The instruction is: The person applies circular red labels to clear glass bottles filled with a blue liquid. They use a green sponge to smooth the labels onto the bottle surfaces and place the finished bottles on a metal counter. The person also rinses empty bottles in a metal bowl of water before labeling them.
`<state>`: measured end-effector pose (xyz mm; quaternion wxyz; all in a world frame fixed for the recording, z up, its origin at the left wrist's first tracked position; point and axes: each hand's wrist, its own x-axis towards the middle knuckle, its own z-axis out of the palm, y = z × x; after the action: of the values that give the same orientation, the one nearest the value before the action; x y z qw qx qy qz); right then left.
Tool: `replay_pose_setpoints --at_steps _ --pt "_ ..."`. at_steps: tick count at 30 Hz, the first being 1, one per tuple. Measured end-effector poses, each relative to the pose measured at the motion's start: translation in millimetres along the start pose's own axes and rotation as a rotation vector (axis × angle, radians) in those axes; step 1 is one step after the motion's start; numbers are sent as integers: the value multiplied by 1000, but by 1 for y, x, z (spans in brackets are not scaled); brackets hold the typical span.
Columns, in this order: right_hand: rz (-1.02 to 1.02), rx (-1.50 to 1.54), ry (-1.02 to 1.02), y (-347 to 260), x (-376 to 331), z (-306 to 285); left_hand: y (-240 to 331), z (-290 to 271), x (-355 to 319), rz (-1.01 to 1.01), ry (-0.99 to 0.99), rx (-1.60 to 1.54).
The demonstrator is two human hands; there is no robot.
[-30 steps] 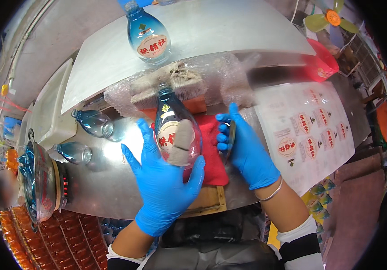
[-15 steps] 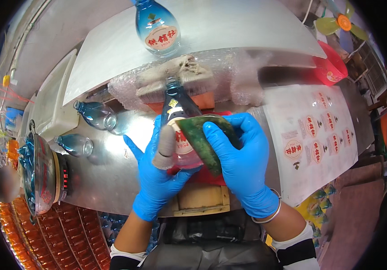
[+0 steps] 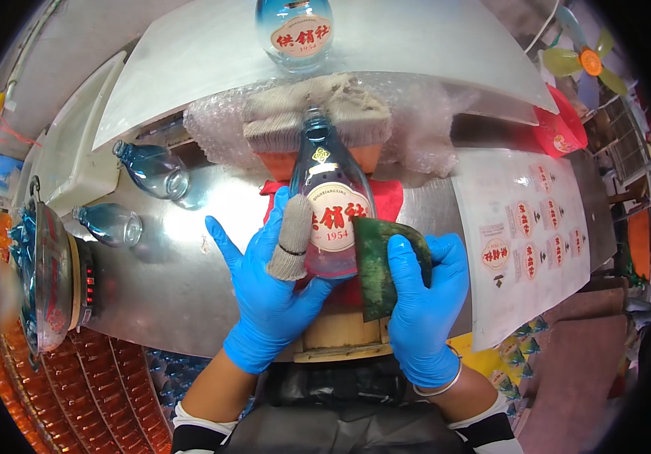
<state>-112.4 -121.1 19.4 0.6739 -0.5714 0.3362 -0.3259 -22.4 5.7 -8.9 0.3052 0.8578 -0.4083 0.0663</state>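
A blue-tinted glass bottle [image 3: 330,261] with an oval cream label lies tilted in front of me, its neck against a grey knit cloth pad [image 3: 314,135]. My left hand [image 3: 269,303], in a blue glove with a grey knit sleeve [image 3: 291,238] over one finger, holds the bottle's left side and base. Its index finger sticks out to the left. In my blue-gloved right hand [image 3: 431,310] is a flat, dark green marbled scraper [image 3: 375,280], gripped between thumb and fingers. The scraper's left edge overlaps the label's right side; whether it touches the glass I cannot tell.
Two blue bottles [image 3: 155,171] lie on the metal table [image 3: 170,295] at left, near a white tub [image 3: 76,170]. A labelled bottle [image 3: 295,38] stands at the back. A decal sheet [image 3: 533,280] lies right, below a pink basket [image 3: 560,132]. A steamy glass pot [image 3: 49,280] sits far left.
My right hand has moved the scraper right and down across the bottle, uncovering more of the label. The left hand keeps its hold; the whole view has shifted slightly.
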Motion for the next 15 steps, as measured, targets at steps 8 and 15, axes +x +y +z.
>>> replay_pose_setpoints --at_steps 8,15 --pt "185 89 140 14 3 -18 23 -8 3 -45 68 297" --pt "228 191 153 8 10 -34 32 -9 9 134 80 296"
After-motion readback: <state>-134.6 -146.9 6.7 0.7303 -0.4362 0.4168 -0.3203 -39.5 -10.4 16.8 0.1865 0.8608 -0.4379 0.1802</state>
